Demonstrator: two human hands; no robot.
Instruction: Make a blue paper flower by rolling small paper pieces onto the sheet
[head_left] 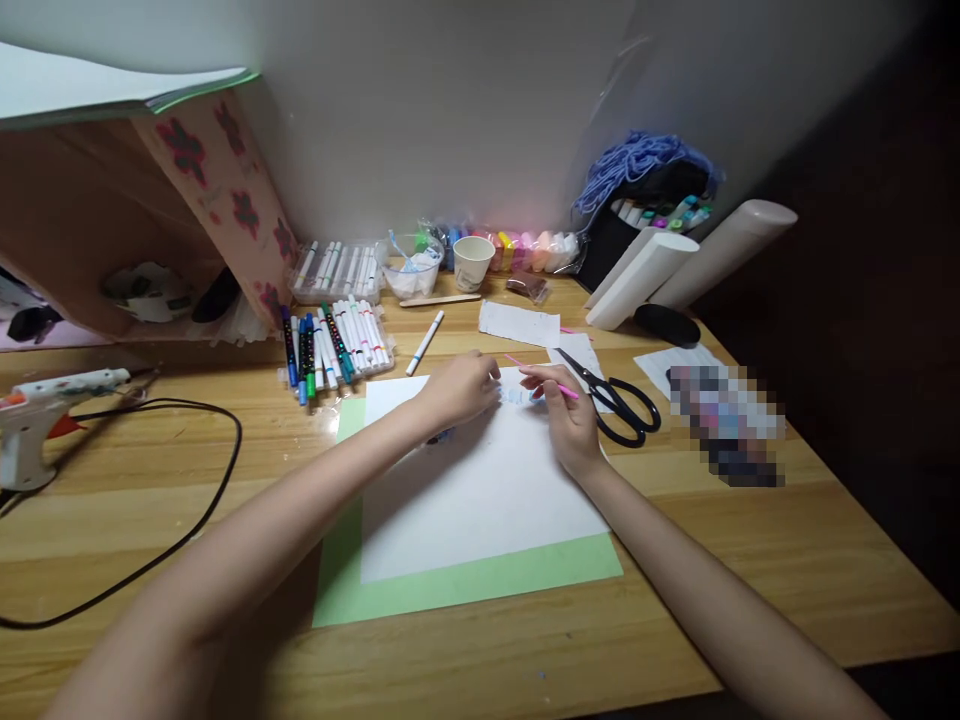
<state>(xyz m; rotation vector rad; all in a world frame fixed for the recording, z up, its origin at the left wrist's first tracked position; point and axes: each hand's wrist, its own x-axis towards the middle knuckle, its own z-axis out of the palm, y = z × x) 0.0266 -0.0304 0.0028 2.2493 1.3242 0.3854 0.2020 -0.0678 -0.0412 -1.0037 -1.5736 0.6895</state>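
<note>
A white sheet point(480, 510) lies on a larger green sheet point(465, 590) on the wooden table. Near the white sheet's far edge, my right hand point(576, 430) is closed around a thin pink stick point(568, 391), one end jutting out past the fingers. My left hand point(459, 388) rests over the same edge with its fingers curled downward; what they hold, if anything, is hidden. Small pale-blue marks or pieces point(517, 396) show between the two hands. Black-handled scissors point(619, 403) lie open just right of my right hand.
Several markers point(337, 345) and a lone marker point(425, 343) lie beyond the sheets. A paper cup point(474, 264), a clear bowl point(412, 270) and bagged coloured clay point(536, 250) line the wall. A glue gun point(52, 410) with its cord sits left; white rolls point(645, 278) stand right.
</note>
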